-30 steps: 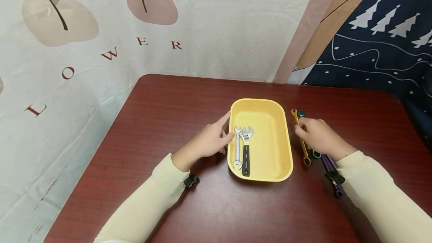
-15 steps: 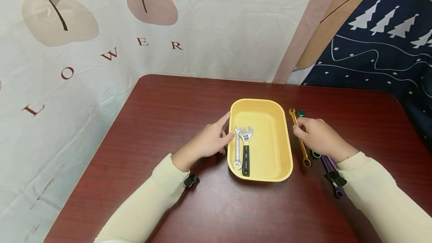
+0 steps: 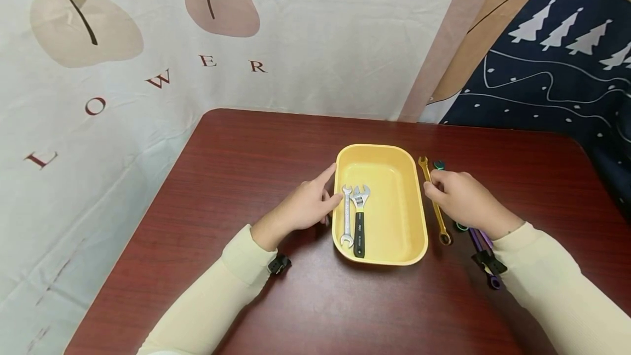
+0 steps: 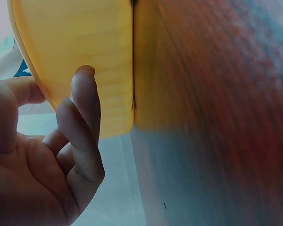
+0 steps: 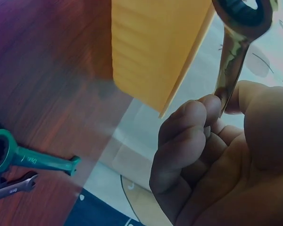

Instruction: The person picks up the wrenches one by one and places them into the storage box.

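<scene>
My left hand [image 3: 308, 205] is at the left side of a yellow plastic bin [image 3: 394, 215]. Its thumb lies over the rim while the fingers meet the outer wall, as the left wrist view shows. Inside the bin, a silver double open-end wrench [image 3: 346, 218] and an adjustable wrench [image 3: 359, 234] with a black handle lie side by side near the left wall. To the right of the bin, my right hand [image 3: 458, 196] pinches a gold combination wrench [image 3: 440, 222] between thumb and fingers. In the right wrist view its ring end [image 5: 240, 14] is raised off the table.
Beneath and beside the right hand lie a green wrench [image 5: 40, 159] and a purple wrench [image 3: 494, 281], partly hidden by the hand and wrist strap. A dark red wooden table [image 3: 246, 152] holds everything. Printed cloth [image 3: 320, 43] hangs behind it.
The gold wrench has shifted slightly left toward the bin in my right hand. My left hand, the bin and the wrenches inside have stayed still.
</scene>
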A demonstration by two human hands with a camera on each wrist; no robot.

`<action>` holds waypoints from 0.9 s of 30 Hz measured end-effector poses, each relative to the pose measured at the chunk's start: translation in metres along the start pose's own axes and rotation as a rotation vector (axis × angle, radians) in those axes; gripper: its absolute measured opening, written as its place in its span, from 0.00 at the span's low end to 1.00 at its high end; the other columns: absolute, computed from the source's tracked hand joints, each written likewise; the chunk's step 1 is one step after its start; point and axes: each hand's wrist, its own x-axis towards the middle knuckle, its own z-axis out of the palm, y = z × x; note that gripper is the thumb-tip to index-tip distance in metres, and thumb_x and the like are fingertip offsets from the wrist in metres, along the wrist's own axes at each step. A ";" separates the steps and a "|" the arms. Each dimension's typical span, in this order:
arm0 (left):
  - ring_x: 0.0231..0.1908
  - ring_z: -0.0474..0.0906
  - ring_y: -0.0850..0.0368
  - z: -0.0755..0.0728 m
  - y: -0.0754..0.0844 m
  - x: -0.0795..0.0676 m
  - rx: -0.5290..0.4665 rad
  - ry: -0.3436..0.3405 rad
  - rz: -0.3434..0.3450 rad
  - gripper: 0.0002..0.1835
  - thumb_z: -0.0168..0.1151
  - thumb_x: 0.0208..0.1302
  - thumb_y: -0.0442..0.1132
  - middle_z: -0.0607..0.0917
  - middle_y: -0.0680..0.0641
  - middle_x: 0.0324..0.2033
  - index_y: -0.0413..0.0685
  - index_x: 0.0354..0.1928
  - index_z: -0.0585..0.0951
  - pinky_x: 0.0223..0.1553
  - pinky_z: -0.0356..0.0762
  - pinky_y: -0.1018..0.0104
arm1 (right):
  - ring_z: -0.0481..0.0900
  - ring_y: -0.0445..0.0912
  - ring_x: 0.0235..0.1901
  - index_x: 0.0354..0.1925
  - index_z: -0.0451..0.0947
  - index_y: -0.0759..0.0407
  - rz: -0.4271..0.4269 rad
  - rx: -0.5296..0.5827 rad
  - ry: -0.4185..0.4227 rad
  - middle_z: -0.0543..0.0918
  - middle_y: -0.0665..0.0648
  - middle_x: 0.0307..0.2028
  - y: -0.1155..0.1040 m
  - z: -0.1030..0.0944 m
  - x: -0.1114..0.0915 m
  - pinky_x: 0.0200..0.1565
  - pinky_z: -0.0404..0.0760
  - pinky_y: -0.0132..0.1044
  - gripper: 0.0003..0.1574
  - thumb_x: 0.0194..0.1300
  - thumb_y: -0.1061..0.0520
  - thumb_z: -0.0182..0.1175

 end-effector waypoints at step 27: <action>0.20 0.83 0.55 -0.001 0.001 -0.001 0.002 -0.003 -0.008 0.42 0.55 0.74 0.49 0.82 0.51 0.19 0.58 0.81 0.45 0.24 0.77 0.64 | 0.66 0.44 0.19 0.28 0.72 0.57 -0.003 0.042 0.045 0.67 0.51 0.17 -0.018 0.002 0.004 0.20 0.66 0.33 0.16 0.75 0.56 0.49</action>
